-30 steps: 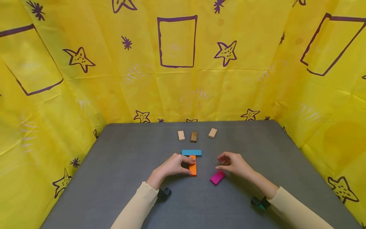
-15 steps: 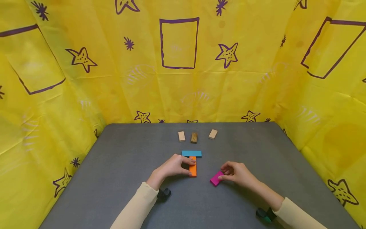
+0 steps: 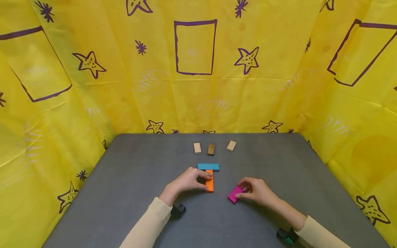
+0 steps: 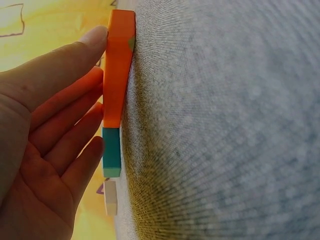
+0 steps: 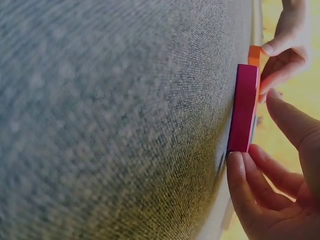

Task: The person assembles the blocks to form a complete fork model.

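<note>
The left hand (image 3: 188,180) is resting on the orange rectangular block (image 3: 210,186), its thumb and fingertips touching the upper face, the fingers lying almost straight. This block is lying flat on the grey table (image 3: 139,165), its far end meeting the blue block (image 3: 208,167). At the magenta block (image 3: 234,195), to the right, the right hand (image 3: 258,190) is touching one end with loosely bent fingers, while its thumb is hovering just beside the upper face. A small green mark (image 4: 131,43), too blurred for reading, is showing on the orange block's side.
</note>
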`<state>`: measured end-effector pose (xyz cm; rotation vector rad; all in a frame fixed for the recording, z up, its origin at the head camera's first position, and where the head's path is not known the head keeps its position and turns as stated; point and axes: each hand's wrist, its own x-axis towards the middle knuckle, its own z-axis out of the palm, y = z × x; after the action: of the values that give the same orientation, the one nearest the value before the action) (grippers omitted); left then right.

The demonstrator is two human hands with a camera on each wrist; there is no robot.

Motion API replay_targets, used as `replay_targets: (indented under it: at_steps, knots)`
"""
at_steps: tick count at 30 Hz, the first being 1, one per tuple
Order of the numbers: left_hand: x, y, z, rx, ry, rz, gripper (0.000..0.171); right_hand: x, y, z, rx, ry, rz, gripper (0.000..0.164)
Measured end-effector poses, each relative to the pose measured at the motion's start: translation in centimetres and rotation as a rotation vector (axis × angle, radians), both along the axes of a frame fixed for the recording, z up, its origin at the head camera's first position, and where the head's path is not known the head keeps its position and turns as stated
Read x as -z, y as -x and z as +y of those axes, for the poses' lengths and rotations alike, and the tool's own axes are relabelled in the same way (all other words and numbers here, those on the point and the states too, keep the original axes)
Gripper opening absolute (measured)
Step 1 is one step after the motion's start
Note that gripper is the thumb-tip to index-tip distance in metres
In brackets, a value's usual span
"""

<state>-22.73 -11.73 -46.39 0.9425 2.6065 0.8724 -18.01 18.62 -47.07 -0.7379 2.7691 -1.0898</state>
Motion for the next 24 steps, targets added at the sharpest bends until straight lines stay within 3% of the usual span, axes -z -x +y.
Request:
replay_targets:
  at_steps: [24]
  knots:
    - [0.16, 0.08, -0.07, -0.001, -0.007, 0.003, 0.047, 0.20, 0.10, -0.84, -0.004, 0.020, -0.061, 0.055]
